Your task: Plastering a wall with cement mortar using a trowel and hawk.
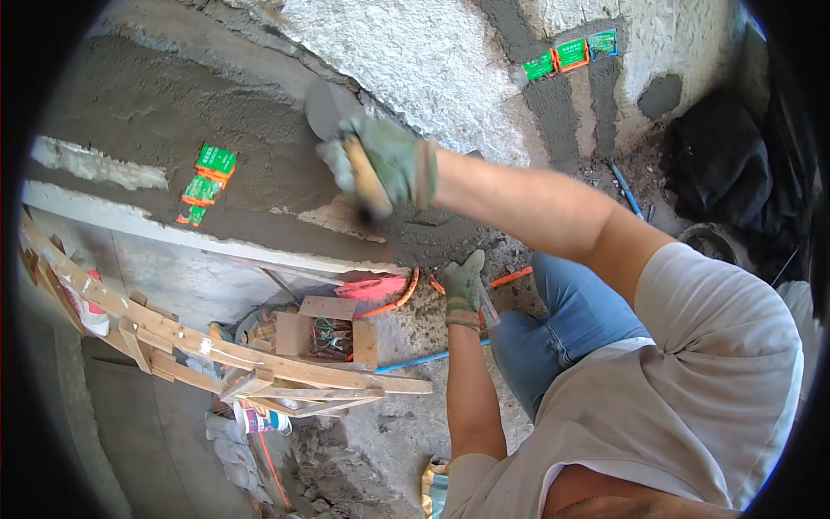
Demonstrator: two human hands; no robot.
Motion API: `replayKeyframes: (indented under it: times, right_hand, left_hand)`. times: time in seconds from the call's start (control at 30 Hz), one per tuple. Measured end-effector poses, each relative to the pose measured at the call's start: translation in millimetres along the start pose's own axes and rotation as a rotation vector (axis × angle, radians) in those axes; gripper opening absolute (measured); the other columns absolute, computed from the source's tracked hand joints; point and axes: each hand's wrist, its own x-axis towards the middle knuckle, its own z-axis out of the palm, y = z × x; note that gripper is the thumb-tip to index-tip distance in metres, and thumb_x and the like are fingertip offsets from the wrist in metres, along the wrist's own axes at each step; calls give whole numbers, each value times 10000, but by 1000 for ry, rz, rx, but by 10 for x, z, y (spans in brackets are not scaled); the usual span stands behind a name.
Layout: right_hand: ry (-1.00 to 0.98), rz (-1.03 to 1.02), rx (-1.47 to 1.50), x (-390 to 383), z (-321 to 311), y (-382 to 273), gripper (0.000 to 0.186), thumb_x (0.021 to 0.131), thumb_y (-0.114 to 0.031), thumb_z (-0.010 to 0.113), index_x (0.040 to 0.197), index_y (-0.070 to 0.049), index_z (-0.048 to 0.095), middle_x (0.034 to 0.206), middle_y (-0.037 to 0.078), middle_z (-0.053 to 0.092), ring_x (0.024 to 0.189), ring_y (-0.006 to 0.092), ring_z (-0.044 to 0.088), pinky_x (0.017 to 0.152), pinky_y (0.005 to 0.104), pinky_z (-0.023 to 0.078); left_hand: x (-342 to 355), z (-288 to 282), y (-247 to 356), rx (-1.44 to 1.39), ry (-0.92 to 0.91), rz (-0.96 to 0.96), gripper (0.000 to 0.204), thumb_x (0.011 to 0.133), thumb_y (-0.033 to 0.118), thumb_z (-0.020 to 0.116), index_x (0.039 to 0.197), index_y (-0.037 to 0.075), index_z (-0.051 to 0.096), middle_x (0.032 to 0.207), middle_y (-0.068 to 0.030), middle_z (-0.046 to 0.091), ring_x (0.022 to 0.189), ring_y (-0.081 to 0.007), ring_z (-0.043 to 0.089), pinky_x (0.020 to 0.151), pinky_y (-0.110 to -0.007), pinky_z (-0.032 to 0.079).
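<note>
My right hand [385, 156], in a grey-green glove, grips a trowel [324, 111] by its wooden handle, with the blade up against the grey mortar-coated wall [259, 112]. My gloved left hand [462, 285] is lower, near the foot of that wall, closed around a narrow pale tool [487, 307] that is mostly hidden. Green-covered socket boxes [207, 177] with orange rims are set in the mortar left of my right hand. More such boxes [571, 54] sit at the upper right.
A long wooden ladder-like frame [233, 356] lies at the lower left, beside an open cardboard box [294, 333] and a white bucket [264, 419]. A red object [370, 287], orange and blue conduits [415, 355] lie on the rough floor. Black sheeting [709, 164] is piled at right.
</note>
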Motion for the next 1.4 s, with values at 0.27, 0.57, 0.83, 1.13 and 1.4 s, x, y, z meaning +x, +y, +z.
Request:
replayKeyframes:
  times: [0.27,0.57,0.83,1.13,1.4]
  right_hand:
    - [67,-334,-936,-231,404,-900,431,1071,-409,459,993,-22,634,719,26,637,594,132,639,509,279,571]
    - [188,526,-2774,-827,92,-710,375,1050,-383,499,1006,-50,666,734,50,621,647,174,606,692,376,554]
    - [233,555,-2997,-204,1006,-508,435,1037,-375,469,1069,-2,691,874,170,687,822,289,689,854,446,562]
    - [314,-451,-2888,-167,1528,-624,436,957,-454,556,988,-45,700,922,213,722,897,418,706,777,498,543]
    - [306,609,-2488,-1164,-68,312,430,1046,-418,468,1087,-52,689,838,188,703,702,234,686,750,439,580]
  left_hand:
    - [28,-113,-44,-35,-42,3,127,859,162,795,843,78,701,649,-54,648,470,-175,568,450,-331,473]
    - [-29,-74,-79,8,-122,-33,204,838,230,809,780,67,701,656,-49,660,498,-165,603,470,-325,493]
    - [-103,-40,18,48,-150,33,207,820,231,797,785,47,709,687,-61,669,536,-172,621,492,-335,507]
    - [-191,-207,71,-170,-163,39,212,829,217,766,769,28,692,661,-72,668,491,-178,614,457,-317,489]
    - [-136,-540,-19,-220,-149,143,204,819,190,801,846,4,721,722,-81,695,537,-171,632,491,-321,512]
